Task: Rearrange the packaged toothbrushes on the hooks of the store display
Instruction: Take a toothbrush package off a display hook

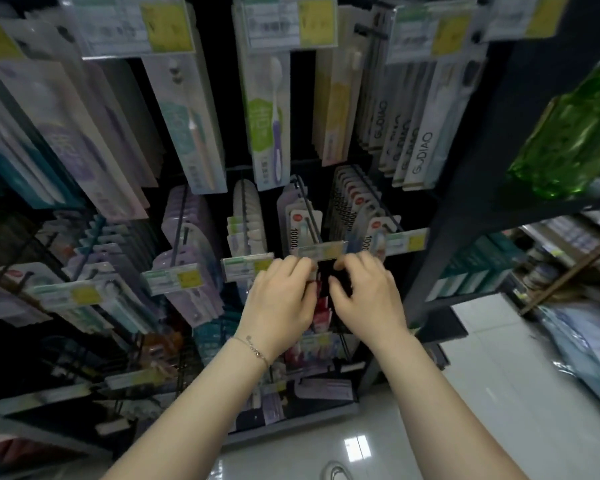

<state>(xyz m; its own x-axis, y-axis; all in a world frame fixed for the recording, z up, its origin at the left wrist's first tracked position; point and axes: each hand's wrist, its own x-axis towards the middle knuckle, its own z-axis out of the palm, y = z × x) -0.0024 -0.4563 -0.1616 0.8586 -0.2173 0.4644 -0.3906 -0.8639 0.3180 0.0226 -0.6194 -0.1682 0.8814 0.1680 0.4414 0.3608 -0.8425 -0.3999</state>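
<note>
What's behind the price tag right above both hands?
Toothbrush packs marked 10000 hang on its hook. Their lower parts are covered by the price tag, left hand and right hand.

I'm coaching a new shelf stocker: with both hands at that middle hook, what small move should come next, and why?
Probably guide the top of the dark pack onto the hook and slide it back. The left hand and right hand both grip it just below the price label at the hook's front end, and other packs hang further back.
</note>
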